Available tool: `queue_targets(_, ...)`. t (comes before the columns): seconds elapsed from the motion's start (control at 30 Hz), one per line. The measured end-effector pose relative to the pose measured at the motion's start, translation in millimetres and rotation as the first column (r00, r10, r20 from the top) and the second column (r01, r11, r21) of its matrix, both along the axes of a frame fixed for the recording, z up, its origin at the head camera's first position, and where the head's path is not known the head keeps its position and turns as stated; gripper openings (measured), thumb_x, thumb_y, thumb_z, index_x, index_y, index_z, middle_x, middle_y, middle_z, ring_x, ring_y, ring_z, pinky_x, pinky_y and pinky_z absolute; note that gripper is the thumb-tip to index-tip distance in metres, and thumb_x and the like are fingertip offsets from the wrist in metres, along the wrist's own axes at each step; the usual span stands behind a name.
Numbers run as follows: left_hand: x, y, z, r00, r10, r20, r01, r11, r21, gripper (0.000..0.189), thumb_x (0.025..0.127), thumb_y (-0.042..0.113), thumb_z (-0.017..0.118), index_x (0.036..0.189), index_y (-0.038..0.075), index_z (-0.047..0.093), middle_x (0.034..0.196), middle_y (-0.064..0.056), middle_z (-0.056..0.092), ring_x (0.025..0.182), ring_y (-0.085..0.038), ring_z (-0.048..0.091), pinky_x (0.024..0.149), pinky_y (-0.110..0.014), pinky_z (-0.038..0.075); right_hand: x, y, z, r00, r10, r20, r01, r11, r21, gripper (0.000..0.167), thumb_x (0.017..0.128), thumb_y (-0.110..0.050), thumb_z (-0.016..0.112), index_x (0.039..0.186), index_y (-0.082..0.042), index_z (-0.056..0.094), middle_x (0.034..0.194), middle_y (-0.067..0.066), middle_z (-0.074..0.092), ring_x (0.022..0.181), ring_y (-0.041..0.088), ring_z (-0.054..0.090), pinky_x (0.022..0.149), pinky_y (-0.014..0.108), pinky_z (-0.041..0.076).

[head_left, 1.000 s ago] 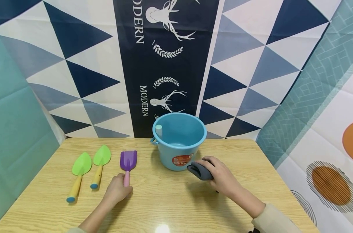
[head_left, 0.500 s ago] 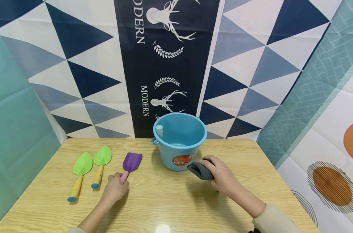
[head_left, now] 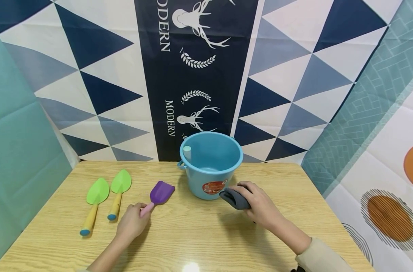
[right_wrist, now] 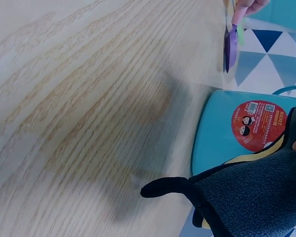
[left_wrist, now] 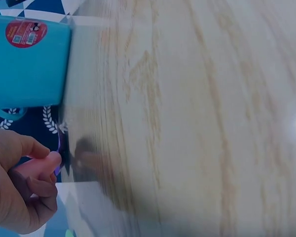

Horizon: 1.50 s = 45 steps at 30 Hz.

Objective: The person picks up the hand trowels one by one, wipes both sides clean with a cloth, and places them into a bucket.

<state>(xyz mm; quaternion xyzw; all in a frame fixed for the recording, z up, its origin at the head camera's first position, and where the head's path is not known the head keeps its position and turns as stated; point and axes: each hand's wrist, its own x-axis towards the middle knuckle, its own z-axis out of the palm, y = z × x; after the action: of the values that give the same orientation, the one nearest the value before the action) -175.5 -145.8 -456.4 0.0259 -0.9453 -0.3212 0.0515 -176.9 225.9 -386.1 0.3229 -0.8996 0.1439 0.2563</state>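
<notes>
My left hand [head_left: 131, 223] grips the pink handle of a purple toy shovel [head_left: 162, 192], low over the wooden table. The blade points away toward the right. In the left wrist view, the thumb and fingers close round the handle's pink end [left_wrist: 38, 167]. A folded dark grey cloth [head_left: 236, 199] is held in my right hand [head_left: 262, 207], in front of a blue bucket [head_left: 194, 182]. The right wrist view shows the cloth [right_wrist: 266, 190] with a black edge and a loose corner; most of that hand is out of frame there.
Two green trowels with yellow handles, one [head_left: 94, 206] nearer and one [head_left: 118, 193] farther back, lie at the table's left. Inside the bucket stands a pale cylindrical handle [head_left: 187, 153]. Patterned cloth hangings [head_left: 118, 75] rise behind the table [head_left: 193, 234].
The shovel has turned clockwise, its blade swinging right toward the bucket. My left hand has drawn slightly left with it. The right hand and cloth have stayed in place.
</notes>
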Motion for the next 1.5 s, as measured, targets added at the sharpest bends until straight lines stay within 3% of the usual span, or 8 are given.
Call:
queue_targets(0.1, 3.0, 2.8, 3.1, 1.0, -0.008, -0.021, 0.008, 1.0, -0.008, 0.035, 0.084, 0.02, 0.062, 0.11, -0.004, 0.063, 0.096, -0.021, 0.061, 0.078, -0.026, 0.059, 0.069, -0.042, 0.05, -0.3, 0, -0.5, 1.0, 0.004, -0.013, -0.004, 1.0, 0.0, 0.07, 0.059, 0.006, 0.082, 0.12, -0.021, 0.059, 0.109, 0.007, 0.057, 0.098, 0.025, 0.059, 0.082, 0.044, 0.051)
queue_targets(0.33, 10.5, 5.5, 15.2, 0.998, -0.053, 0.022, 0.053, 0.999, 0.004, 0.037, 0.084, 0.019, 0.061, 0.115, -0.003, 0.061, 0.091, -0.016, 0.06, 0.07, -0.019, 0.054, 0.057, -0.031, 0.044, -0.3, -1, 0.3, 1.0, 0.001, -0.012, -0.001, 1.0, 0.004, 0.072, 0.058, 0.009, 0.081, 0.121, -0.02, 0.059, 0.11, 0.008, 0.058, 0.099, 0.026, 0.059, 0.082, 0.046, 0.051)
queue_targets(0.87, 26.2, 18.4, 35.2, 0.995, -0.096, 0.022, 0.095, 0.995, 0.033, 0.031, 0.075, 0.015, 0.068, 0.105, 0.009, 0.069, 0.085, -0.004, 0.058, 0.064, -0.014, 0.046, 0.056, -0.026, 0.038, -1.6, -1, 0.6, 1.0, 0.006, -0.023, -0.006, 1.0, 0.012, 0.066, 0.062, 0.004, 0.081, 0.119, -0.019, 0.06, 0.11, 0.009, 0.058, 0.099, 0.026, 0.059, 0.082, 0.045, 0.051)
queue_targets(1.5, 39.0, 43.0, 52.2, 0.974, -0.219, -0.049, 0.22, 0.975, 0.016, 0.023, 0.069, 0.013, 0.07, 0.091, 0.018, 0.072, 0.077, 0.007, 0.056, 0.062, -0.007, 0.044, 0.058, -0.021, 0.039, -3.8, -3, 1.9, 0.999, 0.03, -0.037, -0.03, 0.999, 0.016, 0.064, 0.063, 0.005, 0.077, 0.119, -0.019, 0.06, 0.11, 0.008, 0.058, 0.099, 0.025, 0.059, 0.083, 0.044, 0.051)
